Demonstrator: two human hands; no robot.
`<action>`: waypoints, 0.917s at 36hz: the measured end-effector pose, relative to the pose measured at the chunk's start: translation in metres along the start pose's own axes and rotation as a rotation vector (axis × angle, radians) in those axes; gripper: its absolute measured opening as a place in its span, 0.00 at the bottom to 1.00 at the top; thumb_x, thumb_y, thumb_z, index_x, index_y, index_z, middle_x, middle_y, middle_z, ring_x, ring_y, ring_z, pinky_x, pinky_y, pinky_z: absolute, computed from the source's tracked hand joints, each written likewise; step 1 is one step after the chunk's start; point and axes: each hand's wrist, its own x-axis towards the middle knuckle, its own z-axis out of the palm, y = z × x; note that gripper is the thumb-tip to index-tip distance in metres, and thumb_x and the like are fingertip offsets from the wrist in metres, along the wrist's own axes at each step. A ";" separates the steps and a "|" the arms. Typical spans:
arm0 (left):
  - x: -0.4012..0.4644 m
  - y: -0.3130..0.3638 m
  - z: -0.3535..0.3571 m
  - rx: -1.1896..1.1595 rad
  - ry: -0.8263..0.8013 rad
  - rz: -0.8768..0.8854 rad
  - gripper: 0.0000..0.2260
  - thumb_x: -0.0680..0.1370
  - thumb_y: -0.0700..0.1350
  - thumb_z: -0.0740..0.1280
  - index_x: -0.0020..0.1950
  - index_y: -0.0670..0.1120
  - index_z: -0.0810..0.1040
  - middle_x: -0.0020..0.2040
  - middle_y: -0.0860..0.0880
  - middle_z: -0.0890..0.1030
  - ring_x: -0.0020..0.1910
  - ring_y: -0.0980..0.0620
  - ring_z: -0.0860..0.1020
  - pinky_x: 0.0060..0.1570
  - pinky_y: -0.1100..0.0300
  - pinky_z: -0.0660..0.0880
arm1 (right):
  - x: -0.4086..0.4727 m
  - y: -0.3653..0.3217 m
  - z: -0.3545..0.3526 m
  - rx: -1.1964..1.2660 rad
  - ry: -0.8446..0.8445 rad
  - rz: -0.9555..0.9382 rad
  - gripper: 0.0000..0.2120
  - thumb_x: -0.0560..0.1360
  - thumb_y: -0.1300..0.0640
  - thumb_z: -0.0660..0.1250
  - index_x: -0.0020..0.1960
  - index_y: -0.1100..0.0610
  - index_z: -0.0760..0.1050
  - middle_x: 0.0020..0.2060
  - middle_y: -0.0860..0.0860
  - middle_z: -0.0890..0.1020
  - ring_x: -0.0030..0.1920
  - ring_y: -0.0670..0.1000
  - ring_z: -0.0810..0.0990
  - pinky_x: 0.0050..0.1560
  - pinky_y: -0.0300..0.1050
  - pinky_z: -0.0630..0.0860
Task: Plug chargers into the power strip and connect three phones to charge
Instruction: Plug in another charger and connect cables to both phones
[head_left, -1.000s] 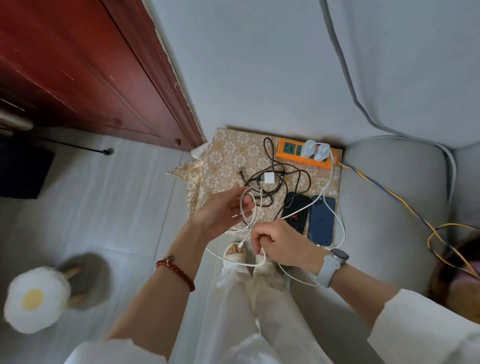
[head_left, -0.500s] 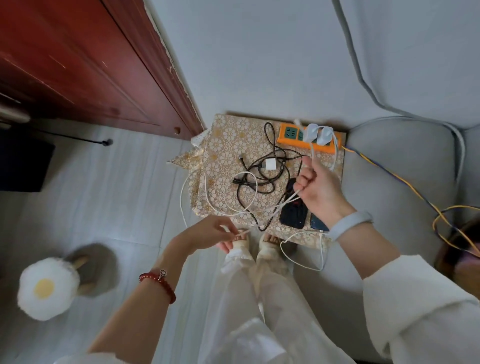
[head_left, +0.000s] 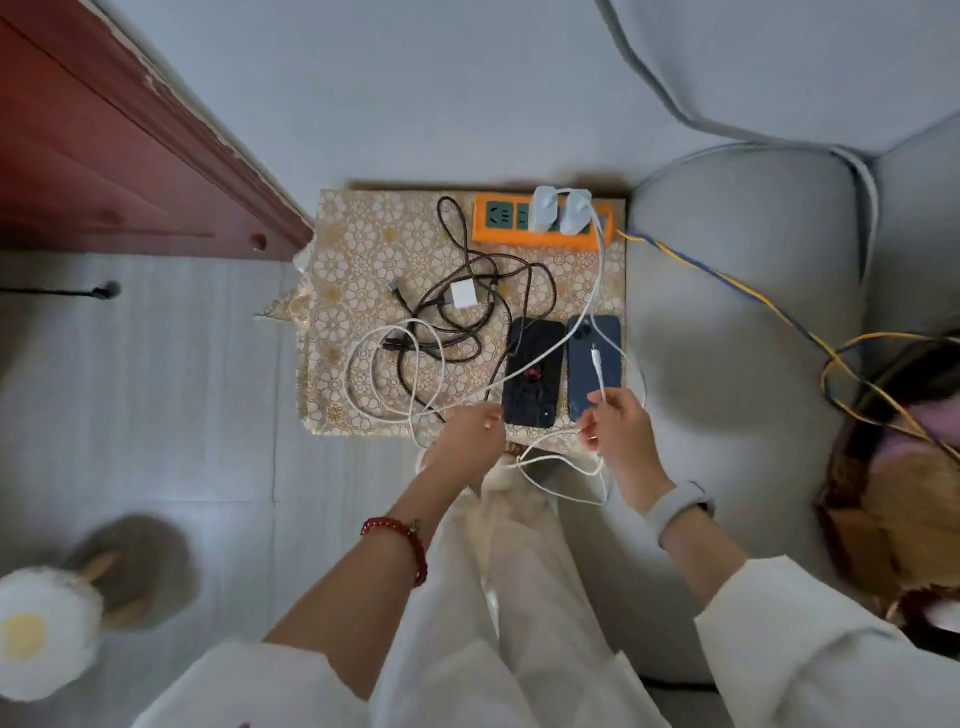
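Grey sofa (head_left: 743, 312) fills the right side, red wood door (head_left: 104, 145) at upper left, pale floor (head_left: 156, 389) at left. Small worktop with a gold floral cloth (head_left: 363, 249) sits between door and sofa.

Orange strip (head_left: 498, 228) lies along the worktop's far edge; two white chargers (head_left: 543, 208) are plugged into it side by side, sockets left of them free. Yellow-blue cord (head_left: 727, 280) runs from the strip's right end across the sofa.

Black phone (head_left: 532, 371) and blue phone (head_left: 595, 364) lie flat, just beside each other, at the worktop's near right. Third phone not seen. Black cable (head_left: 457, 312) lies tangled mid-worktop with a small white cube (head_left: 464, 295) on top of it. White cable (head_left: 363, 364) loops at near left, crosses the black phone and runs up to the chargers.

Right hand (head_left: 621, 431), grip pinching a white cable end, plug (head_left: 595, 358) pointing away over the blue phone, not inserted. Left hand (head_left: 470, 431) at the worktop's near edge, fingers curled on white cable, beside the black phone's near end. Red bracelet (head_left: 400, 540) on the left wrist, grey band (head_left: 675, 506) on the right. Fluffy egg slipper (head_left: 41, 634) on the floor at lower left.
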 end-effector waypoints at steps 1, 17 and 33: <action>0.007 0.004 0.011 0.008 0.023 0.001 0.17 0.78 0.40 0.57 0.66 0.41 0.72 0.63 0.42 0.76 0.57 0.43 0.77 0.59 0.54 0.72 | 0.004 0.005 -0.001 0.023 0.006 0.022 0.10 0.79 0.67 0.51 0.43 0.58 0.67 0.29 0.56 0.73 0.27 0.49 0.72 0.26 0.34 0.70; 0.068 0.026 0.125 0.188 0.483 -0.371 0.46 0.70 0.65 0.64 0.75 0.39 0.47 0.72 0.42 0.57 0.69 0.43 0.58 0.65 0.47 0.60 | 0.034 0.058 -0.027 -0.004 0.061 0.034 0.14 0.75 0.70 0.53 0.53 0.58 0.71 0.28 0.53 0.71 0.26 0.48 0.70 0.27 0.35 0.71; 0.027 -0.011 0.085 0.139 0.457 -0.118 0.36 0.68 0.51 0.73 0.68 0.40 0.61 0.63 0.41 0.64 0.60 0.41 0.68 0.58 0.49 0.72 | 0.050 0.028 -0.046 -0.237 -0.045 -0.101 0.15 0.78 0.64 0.53 0.58 0.59 0.75 0.27 0.51 0.66 0.27 0.49 0.63 0.27 0.36 0.64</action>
